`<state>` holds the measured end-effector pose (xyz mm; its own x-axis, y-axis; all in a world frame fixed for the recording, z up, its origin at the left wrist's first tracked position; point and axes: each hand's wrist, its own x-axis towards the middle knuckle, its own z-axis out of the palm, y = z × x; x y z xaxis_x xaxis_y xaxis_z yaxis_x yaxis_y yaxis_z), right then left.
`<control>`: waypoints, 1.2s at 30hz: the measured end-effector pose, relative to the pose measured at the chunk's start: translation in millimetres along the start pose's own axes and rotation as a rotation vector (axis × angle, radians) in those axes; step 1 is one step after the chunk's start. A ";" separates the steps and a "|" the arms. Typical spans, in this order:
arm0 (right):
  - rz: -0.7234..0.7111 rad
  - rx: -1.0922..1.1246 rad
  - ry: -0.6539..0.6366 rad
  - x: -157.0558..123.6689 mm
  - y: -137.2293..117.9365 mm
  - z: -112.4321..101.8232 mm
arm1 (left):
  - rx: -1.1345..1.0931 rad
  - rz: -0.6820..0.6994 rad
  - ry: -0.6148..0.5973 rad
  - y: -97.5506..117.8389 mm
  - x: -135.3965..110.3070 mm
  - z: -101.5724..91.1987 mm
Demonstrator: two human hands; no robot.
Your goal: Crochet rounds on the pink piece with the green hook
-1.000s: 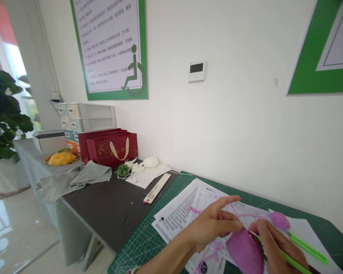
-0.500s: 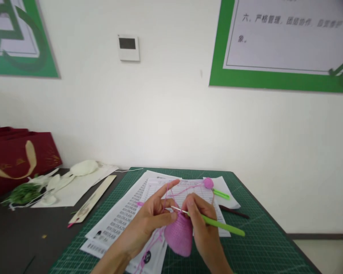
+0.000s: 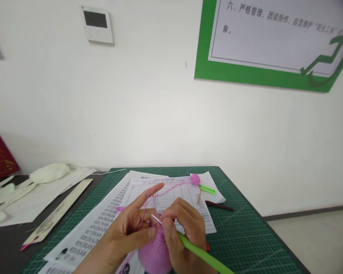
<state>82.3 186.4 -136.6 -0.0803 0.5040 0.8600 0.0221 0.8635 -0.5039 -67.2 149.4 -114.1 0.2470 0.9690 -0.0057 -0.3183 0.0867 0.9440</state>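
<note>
while my left hand (image 3: 128, 232) pinches the pink crochet piece (image 3: 156, 257) between the thumb and the lower fingers, its index finger stands straight out and the pink yarn (image 3: 146, 201) runs over it. my right hand (image 3: 184, 228) is closed firmly around the green handle of the hook (image 3: 201, 255), and the metal tip comes out just above the top edge of the piece, between both hands. the piece is low in front of me, over the printed papers (image 3: 103, 224) on the green mat (image 3: 246, 236).

i think the first danger is the yarn. it is thin and only laid over one finger, so if that finger drops, the tension goes loose and a loop can slip off the tip; the loop itself i cannot see clearly. the second danger is the tip: my left thumb is very near to it, and a too strong push may split the thread or prick me. the strand goes back to the small pink ball (image 3: 194, 179), which lies beside another green tool (image 3: 207, 189); a hard pull may drag the ball and tangle it there.
</note>
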 end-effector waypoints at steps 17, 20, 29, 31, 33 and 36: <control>0.070 -0.063 0.060 1.2 -4.5 -1.2 | 0.060 -0.019 0.033 -2.0 -1.0 -1.6; 0.100 -0.059 0.051 0.2 -2.8 -2.8 | 0.069 -0.031 0.042 -1.7 -2.3 -1.8; 0.158 -0.013 -0.079 3.1 -6.3 -8.2 | 0.075 -0.025 0.023 -4.2 -0.8 -4.9; 0.149 -0.014 -0.081 2.3 -7.1 -7.9 | 0.081 -0.023 0.026 -4.7 -1.2 -4.8; 0.129 -0.017 -0.076 0.9 -6.3 -7.0 | 0.088 -0.031 0.039 -5.0 -2.5 -4.0; 0.088 -0.024 -0.041 -1.8 -3.7 -5.1 | 0.087 -0.035 0.057 -5.0 -4.6 -2.5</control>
<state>87.4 182.4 -135.9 -0.1172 0.5768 0.8084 0.0548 0.8166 -0.5747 -69.0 145.0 -119.6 0.2031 0.9776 -0.0555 -0.2287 0.1024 0.9681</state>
